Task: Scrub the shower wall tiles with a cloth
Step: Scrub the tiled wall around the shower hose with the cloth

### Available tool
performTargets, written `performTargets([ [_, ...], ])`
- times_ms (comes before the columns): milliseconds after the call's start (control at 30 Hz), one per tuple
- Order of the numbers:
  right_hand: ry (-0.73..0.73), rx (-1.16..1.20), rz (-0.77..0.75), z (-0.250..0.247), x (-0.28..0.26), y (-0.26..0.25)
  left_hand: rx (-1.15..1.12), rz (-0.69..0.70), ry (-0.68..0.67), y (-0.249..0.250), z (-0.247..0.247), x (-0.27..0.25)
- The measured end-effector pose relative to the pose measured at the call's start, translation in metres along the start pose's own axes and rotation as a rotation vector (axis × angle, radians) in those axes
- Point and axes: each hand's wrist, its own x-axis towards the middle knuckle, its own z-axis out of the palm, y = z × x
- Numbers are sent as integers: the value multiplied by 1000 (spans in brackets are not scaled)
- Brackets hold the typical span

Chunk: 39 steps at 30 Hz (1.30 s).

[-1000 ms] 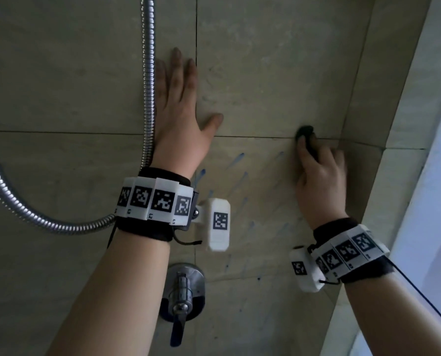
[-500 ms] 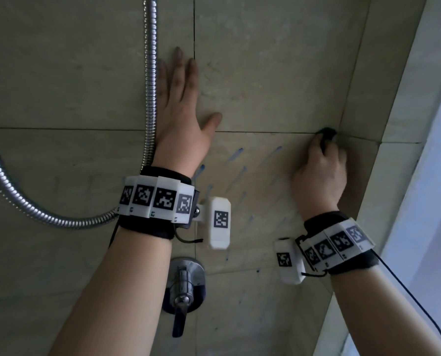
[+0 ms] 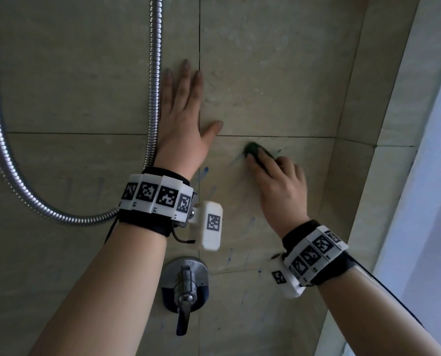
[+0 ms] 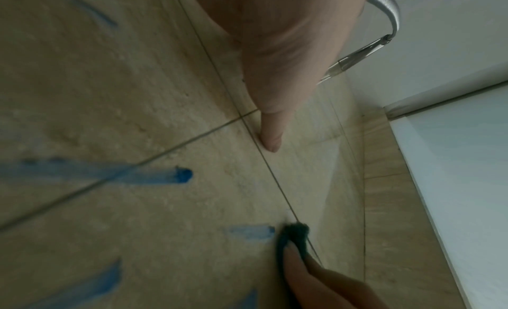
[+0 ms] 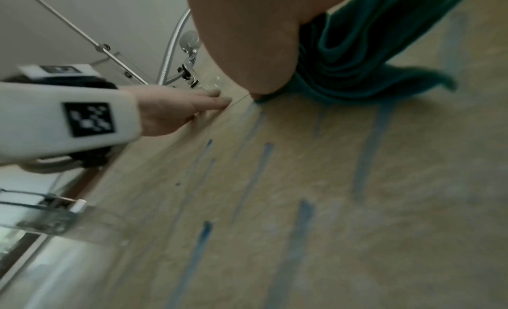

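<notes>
The dark green bunched cloth point(image 3: 252, 148) was gripped by the right hand point(image 3: 278, 186); firm pressure along the blue streaks point(image 5: 368, 153) was needed, while the flat left hand point(image 3: 186, 124) braced the beige wall tiles point(image 3: 278, 73).

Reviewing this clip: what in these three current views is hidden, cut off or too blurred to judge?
- Dark green cloth: in the head view the right hand covers most of it.
- Right hand's fingers: in the right wrist view the palm and cloth hide them.
- Blue streaks on the beige wall tiles: blurred in the right wrist view.
- Ribbed metal shower hose: both ends cut off by the head view's top edge.
</notes>
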Motion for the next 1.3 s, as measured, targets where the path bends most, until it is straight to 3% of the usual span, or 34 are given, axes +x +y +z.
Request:
performTargets([
  [167,69,-19,289,-1,15,17,11,15,2,-1,-3,0],
  [233,98,37,228,3,20,-3,13,34,4,-3,-6,-1],
  [333,42,121,-56,9,13,-34,40,53,-19,-9,-11,-3],
  [433,-16,65,-309,10,6,-32,54,59,-65,-13,-14,-2],
  [500,7,0,-305,6,15,-16,64,60,-84,-15,-15,-3],
  [633,96,-3,-23,3,30,-7,48,59,-82,-14,-15,-4],
  [767,-1,67,-197,9,0,-29,38,64,-101,-13,-17,-4],
  [833,-36,170,-214,0,2,-23,39,58,-133,-13,-19,-3],
  [900,20,354,-92,-15,18,-19,-79,54,-121,-14,-20,-3],
  [967,106,561,94,-37,41,-19,-415,40,13,-13,-22,-3],
  [1033,81,860,327,-57,61,-19,-707,30,171,-10,-28,-6],
  [1067,29,1045,432,-64,69,-21,-801,28,184,-8,-32,-6],
  [1200,-44,1607,631,-84,84,-31,-1170,-59,-69,5,-54,-7],
  [1300,-41,1700,717,-89,89,-40,-1374,-123,-335,7,-62,-7],
])
